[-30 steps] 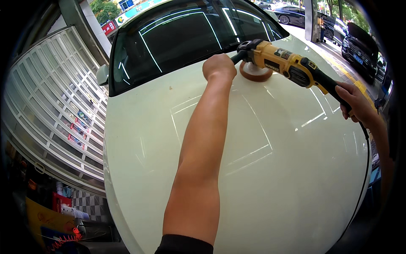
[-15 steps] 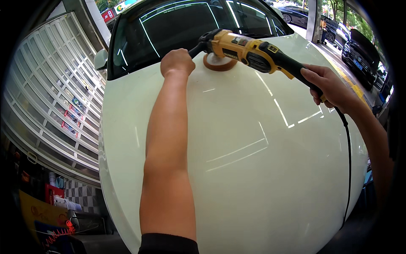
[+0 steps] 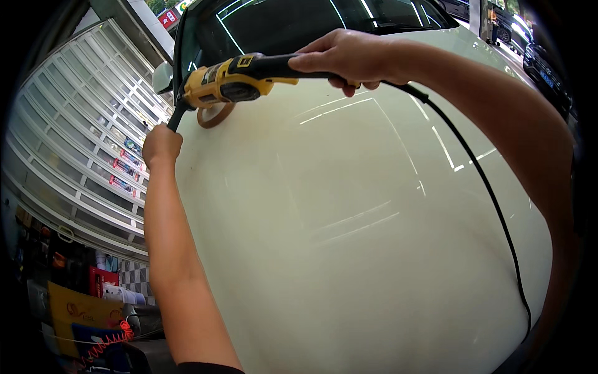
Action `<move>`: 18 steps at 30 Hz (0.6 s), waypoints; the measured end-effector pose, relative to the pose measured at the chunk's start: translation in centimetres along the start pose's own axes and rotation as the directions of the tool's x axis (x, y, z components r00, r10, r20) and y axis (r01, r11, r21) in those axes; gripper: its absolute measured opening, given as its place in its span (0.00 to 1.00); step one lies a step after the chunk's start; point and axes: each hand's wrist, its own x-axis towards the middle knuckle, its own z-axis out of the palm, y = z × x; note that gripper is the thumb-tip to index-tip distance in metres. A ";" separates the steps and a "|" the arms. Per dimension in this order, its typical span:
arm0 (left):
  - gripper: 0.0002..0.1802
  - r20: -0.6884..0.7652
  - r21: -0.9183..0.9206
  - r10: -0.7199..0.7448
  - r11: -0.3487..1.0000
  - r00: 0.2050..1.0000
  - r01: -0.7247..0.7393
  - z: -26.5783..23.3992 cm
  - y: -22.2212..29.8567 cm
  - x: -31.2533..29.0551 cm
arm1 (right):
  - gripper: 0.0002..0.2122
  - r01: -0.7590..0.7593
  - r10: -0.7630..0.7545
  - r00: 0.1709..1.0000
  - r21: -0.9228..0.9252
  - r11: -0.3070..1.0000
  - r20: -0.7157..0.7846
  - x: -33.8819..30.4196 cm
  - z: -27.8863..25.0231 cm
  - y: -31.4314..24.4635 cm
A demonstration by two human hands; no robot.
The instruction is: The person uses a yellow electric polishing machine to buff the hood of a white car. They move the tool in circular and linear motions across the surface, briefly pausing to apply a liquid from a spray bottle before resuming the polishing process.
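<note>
A yellow and black car polisher lies across the far left part of a white car hood. Its round brown pad appears to rest on the paint near the windshield's lower corner. My left hand is closed around the black side handle at the polisher's head. My right hand grips the black rear handle, fingers wrapped beneath it. From that end a black power cord runs over the hood toward the near right edge.
Beyond the hood is the dark windshield, with a side mirror at its left. A white slatted shutter stands along the left. Boxes, a white bucket and a red coiled hose sit lower left. A dark car is parked far right.
Both hands have carried the polisher left across the hood, from the middle to the far left side. The cord has been drawn along with it, and the view has shifted slightly.
</note>
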 end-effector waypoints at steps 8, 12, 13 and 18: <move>0.20 0.010 0.003 0.127 0.992 0.992 -0.127 -4.0 18.0 -0.4 | 0.35 -0.130 0.137 0.982 0.063 0.990 -0.130 -4.6 -9.2 12.2; 0.21 0.027 -0.095 0.266 0.960 0.964 -0.262 -6.3 30.8 -4.1 | 0.35 -0.248 0.263 0.952 0.114 0.962 -0.158 -12.9 -15.0 18.8; 0.22 0.050 -0.107 0.295 0.952 0.954 -0.288 -6.6 32.7 -4.6 | 0.35 -0.273 0.296 0.937 0.139 0.952 -0.187 -14.1 -15.3 20.5; 0.22 0.065 -0.187 0.478 0.868 0.876 -0.460 -9.8 43.0 -9.8 | 0.32 -0.384 0.397 0.847 0.110 0.917 -0.352 -23.0 -21.1 25.3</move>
